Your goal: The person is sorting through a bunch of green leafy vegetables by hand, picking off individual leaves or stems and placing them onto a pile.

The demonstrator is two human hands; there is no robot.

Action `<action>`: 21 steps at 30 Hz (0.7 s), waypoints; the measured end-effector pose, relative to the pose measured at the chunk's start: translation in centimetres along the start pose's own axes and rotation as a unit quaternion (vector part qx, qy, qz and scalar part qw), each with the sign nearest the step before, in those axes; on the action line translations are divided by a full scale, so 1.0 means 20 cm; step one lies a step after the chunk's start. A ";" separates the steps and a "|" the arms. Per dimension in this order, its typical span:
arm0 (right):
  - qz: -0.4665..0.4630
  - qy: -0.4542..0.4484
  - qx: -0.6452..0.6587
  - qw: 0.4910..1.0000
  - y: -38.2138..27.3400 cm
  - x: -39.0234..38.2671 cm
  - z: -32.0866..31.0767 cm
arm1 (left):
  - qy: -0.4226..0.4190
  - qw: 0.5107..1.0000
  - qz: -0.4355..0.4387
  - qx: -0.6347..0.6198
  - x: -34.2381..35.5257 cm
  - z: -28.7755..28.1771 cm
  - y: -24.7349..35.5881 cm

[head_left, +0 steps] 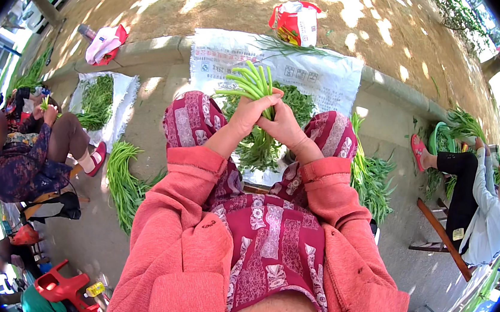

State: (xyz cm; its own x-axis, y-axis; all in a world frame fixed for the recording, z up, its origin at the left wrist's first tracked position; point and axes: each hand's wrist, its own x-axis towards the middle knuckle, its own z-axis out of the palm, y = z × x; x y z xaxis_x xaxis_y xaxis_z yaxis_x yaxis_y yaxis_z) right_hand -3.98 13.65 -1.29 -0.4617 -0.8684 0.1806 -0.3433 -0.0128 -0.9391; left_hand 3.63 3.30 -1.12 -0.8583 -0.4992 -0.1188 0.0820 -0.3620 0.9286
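Observation:
Between my knees I hold a bunch of water spinach [249, 81], its pale cut stem ends pointing up and away and its leaves hanging below. My left hand [248, 115] is closed round the stems from the left. From the right, my right hand [284, 130] wraps the same bunch just under it, and the fingers of both hands meet. Loose leafy greens [296, 102] lie beneath on a white woven sack [216, 54] spread over the pavement. Part of that heap is hidden by my hands and knees.
Piles of long-stemmed greens lie left [121, 183] and right [374, 183] of my legs. A red-and-white bag [297, 22] stands beyond the sack, by a stone kerb [158, 50]. Seated people work with greens at left [27, 153] and right [486, 205]; a red stool [62, 283] is lower left.

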 end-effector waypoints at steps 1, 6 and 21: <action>0.035 -0.013 -0.019 0.999 -0.01 -0.01 -0.01 | -0.002 1.000 -0.009 -0.010 0.00 -0.01 0.01; 0.056 -0.051 0.117 0.990 -0.01 -0.01 -0.02 | -0.013 0.999 0.005 -0.029 0.02 -0.03 0.03; -0.026 0.092 0.198 0.976 0.05 0.00 -0.05 | 0.029 0.986 -0.044 -0.158 0.05 -0.08 0.07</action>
State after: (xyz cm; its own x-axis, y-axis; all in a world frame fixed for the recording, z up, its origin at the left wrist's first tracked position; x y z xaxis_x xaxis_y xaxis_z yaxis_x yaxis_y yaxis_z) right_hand -5.16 14.13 -1.88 -0.6031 -0.7587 0.2463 -0.0449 -0.2760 -0.9601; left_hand 3.77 1.09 -0.46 -0.8391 -0.4965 -0.2223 0.1704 -0.6280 0.7594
